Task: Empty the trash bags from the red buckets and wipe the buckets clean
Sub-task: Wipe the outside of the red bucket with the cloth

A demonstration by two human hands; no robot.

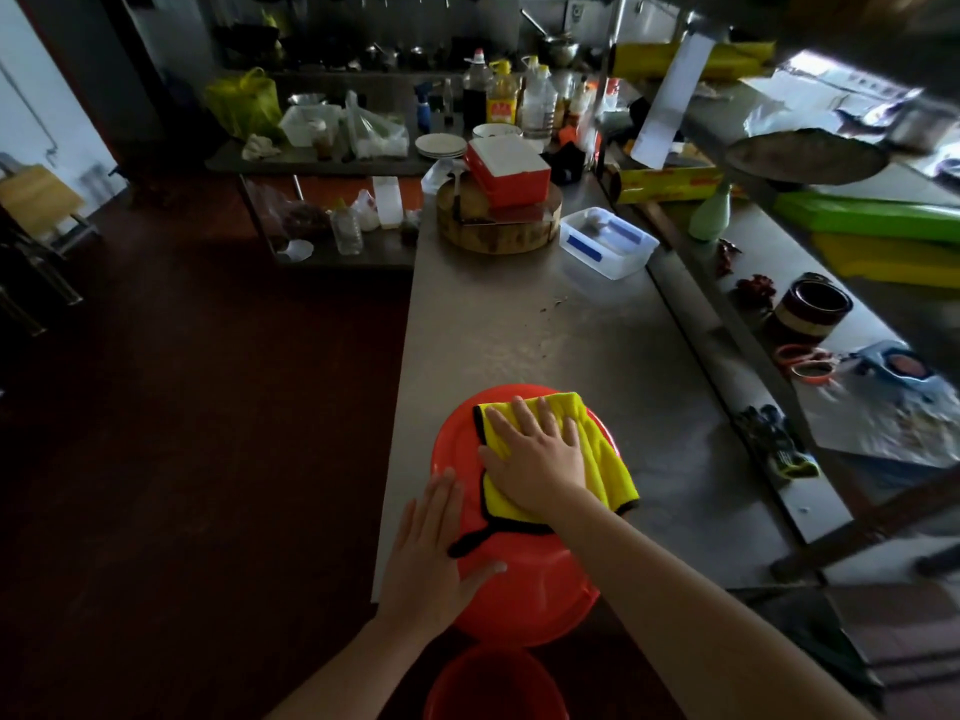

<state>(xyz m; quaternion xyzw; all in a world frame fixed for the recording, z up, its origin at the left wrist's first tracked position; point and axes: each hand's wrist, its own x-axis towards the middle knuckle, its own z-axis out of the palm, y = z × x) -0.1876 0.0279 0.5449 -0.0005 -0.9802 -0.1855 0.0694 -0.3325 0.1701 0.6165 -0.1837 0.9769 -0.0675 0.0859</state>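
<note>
Red plastic fills the near edge, and there are two buckets in all. The lower bucket [493,683] shows only part of its rim at the bottom of the view, below the bench edge. The upturned bucket [530,579] sits base up on the near corner of the steel bench [545,330], partly overhanging it. The left hand [434,543] lies flat against its side with the fingers straight. The right hand [535,454] is spread flat on the one yellow cloth [602,449] (black-edged, rumpled), pressing it onto the bucket's base.

To the right, on a side shelf, lie dark gloves [779,444], one pair of orange-handled scissors [805,363] and one dark pot [810,306], all well apart from the bucket.

Farther along the bench stands one clear tub [608,241] and, just beside it, one round wooden chopping block [498,231] carrying one red box [506,168] with a white top. Behind these are a stack of plates [441,145] and a cluster of bottles [501,96], too crowded to count.
</note>
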